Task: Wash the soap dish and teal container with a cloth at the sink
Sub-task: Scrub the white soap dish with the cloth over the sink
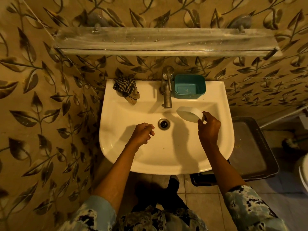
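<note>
My right hand (209, 129) pinches one end of the white oval soap dish (189, 113), holding it tilted over the right side of the basin, just right of the tap spout. My left hand (143, 132) hovers over the basin left of the drain (164, 124), fingers loosely curled and holding nothing. The teal container (190, 86) stands upright on the sink's back ledge, right of the tap (167, 86). A crumpled checked cloth (126, 89) lies on the back ledge at the left.
The white sink (116, 147) is fixed to a leaf-patterned wall. A dusty shelf (163, 42) hangs above it. A dark bin with a lid (250, 147) stands right of the sink, and a white toilet edge (304, 172) shows at far right.
</note>
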